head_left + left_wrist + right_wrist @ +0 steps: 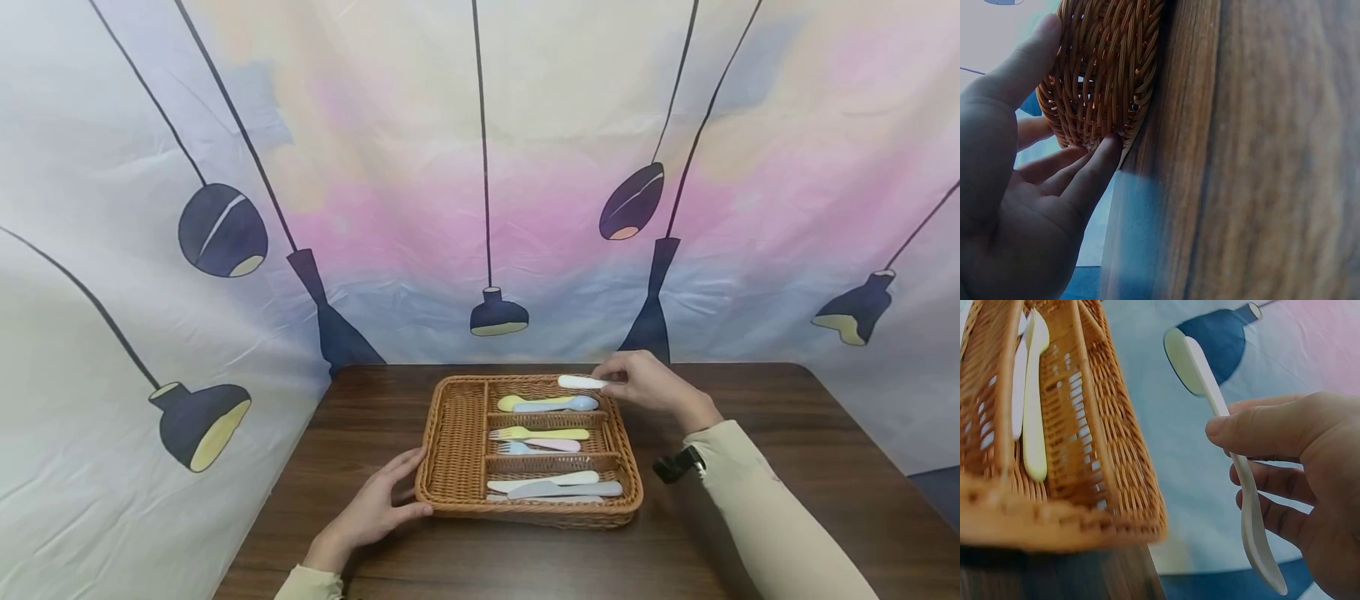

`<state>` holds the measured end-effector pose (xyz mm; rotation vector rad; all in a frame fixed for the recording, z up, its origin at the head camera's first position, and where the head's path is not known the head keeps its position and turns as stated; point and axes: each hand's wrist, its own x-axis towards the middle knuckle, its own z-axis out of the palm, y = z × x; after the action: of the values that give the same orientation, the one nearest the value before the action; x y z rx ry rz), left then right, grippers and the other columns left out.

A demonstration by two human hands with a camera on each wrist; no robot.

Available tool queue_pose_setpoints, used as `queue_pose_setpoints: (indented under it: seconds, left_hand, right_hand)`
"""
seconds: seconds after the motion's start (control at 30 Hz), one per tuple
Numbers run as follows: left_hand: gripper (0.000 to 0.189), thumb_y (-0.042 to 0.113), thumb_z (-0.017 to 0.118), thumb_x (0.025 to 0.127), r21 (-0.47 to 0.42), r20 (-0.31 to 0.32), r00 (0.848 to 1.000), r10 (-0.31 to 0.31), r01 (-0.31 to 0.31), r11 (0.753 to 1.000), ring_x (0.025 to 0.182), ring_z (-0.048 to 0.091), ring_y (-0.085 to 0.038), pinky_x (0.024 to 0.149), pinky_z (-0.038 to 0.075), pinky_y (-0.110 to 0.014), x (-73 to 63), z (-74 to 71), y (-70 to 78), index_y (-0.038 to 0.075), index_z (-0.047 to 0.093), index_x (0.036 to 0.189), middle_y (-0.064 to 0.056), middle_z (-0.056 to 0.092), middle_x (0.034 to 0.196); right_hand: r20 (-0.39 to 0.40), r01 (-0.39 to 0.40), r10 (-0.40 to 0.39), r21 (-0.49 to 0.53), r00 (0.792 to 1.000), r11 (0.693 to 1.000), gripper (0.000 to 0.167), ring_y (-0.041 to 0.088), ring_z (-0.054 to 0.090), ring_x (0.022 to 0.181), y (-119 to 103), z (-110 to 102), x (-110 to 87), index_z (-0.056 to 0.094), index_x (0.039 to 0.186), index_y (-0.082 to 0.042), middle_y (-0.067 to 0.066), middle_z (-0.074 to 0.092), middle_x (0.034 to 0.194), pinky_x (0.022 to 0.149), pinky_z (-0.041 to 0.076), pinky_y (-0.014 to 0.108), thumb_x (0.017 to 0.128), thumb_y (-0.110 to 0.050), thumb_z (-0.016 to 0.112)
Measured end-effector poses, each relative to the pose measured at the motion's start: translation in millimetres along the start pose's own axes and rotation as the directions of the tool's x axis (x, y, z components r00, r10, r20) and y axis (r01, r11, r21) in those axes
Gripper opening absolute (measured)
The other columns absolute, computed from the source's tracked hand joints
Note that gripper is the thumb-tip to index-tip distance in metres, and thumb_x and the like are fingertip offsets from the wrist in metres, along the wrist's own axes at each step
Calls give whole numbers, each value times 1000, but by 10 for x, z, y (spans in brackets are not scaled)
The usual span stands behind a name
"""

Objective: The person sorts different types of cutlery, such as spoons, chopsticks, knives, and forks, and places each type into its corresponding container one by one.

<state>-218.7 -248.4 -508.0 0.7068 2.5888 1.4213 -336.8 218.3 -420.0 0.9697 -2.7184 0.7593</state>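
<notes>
My right hand (651,385) pinches a white spoon (1249,506) between thumb and fingers, above the back right corner of a wicker cutlery basket (433,417). In the head view the handle points left over the basket, and the hand hides the other end. My left hand (375,502) holds the basket's front left corner, thumb on the front side and fingers along the left side. In the back compartment lie a yellow spoon (508,403) and a blue spoon (581,403). Forks, among them a yellow fork (555,434), fill the middle one; knives, including a grey knife (566,490), the front one.
The basket stands on a dark wooden table (720,533). Its long left compartment (459,433) shows bare wicker. Behind the table hangs a cloth (405,183) printed with dark lamps. A dark band (678,464) circles the right wrist.
</notes>
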Motion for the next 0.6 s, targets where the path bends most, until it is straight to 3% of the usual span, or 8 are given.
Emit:
queue_pose_setpoints:
  seconds: [0.4, 0.6]
  left_hand:
    - [89, 32, 79, 81, 8, 4, 1000, -21, 21, 1000, 138, 35, -42, 95, 52, -33, -4, -4, 23, 8, 31, 153, -21, 28, 155]
    - [89, 31, 78, 81, 9, 6, 1000, -18, 18, 1000, 138, 35, -42, 95, 52, -33, -6, -10, 23, 8, 31, 153, -21, 28, 155]
  right_hand:
    - [68, -3, -1, 56, 998, 998, 23, 13, 65, 90, -211, 175, 316, 73, 112, -18, 0, 69, 108, 74, 55, 31, 89, -16, 72]
    - [111, -25, 22, 31, 994, 999, 24, 16, 66, 95, -240, 284, 399, 73, 114, -18, 0, 69, 111, 77, 56, 31, 90, -17, 71]
